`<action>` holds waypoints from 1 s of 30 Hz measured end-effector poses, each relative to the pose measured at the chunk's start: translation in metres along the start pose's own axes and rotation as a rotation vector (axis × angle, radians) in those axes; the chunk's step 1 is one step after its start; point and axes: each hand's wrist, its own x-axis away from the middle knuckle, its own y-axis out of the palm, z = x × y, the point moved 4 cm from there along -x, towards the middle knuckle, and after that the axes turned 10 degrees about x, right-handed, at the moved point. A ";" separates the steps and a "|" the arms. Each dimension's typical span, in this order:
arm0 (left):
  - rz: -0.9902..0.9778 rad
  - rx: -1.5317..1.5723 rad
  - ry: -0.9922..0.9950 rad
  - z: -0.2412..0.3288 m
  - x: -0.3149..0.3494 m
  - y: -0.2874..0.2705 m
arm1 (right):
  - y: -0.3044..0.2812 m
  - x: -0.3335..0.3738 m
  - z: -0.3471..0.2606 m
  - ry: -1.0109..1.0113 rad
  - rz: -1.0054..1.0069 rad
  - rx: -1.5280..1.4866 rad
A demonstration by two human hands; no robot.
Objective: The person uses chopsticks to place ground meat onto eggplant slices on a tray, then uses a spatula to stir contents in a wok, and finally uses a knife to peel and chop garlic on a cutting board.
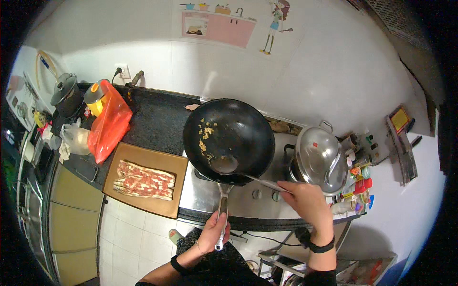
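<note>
My left hand (213, 232) is closed around the metal handle of a large black wok (248, 128) on the gas stove. In my right hand (305, 200) is the handle of a metal ladle (224, 165). Its bowl rests inside the wok near the front wall. Small browned bits of food (206, 133), perhaps chopped garlic or ginger, lie scattered on the wok's left side. Left of the stove, a brown baking tray (143, 206) holds raw strips of fatty meat (143, 181) laid side by side.
A lidded steel pot (322, 152) stands on the stove's right side. Bottles and jars (360, 183) crowd the right end, below a wall knife rack (403, 148). A red plastic bag (111, 125) and a dark lidded pot (67, 97) occupy the left counter (152, 114).
</note>
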 end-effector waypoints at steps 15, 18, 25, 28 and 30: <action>-0.050 -0.102 0.041 0.011 0.005 -0.004 | 0.011 -0.056 -0.005 0.075 0.301 -0.143; -0.045 -0.116 0.036 0.013 0.006 -0.007 | 0.025 -0.078 -0.010 0.018 0.405 -0.104; -0.013 -0.085 0.002 0.019 0.010 -0.008 | 0.034 -0.074 -0.006 0.019 0.288 -0.035; -0.041 -0.149 0.047 0.022 0.011 -0.006 | 0.020 -0.061 0.005 0.034 0.201 -0.018; -0.026 -0.158 0.057 0.022 0.012 -0.006 | 0.017 -0.060 0.002 -0.007 0.310 -0.032</action>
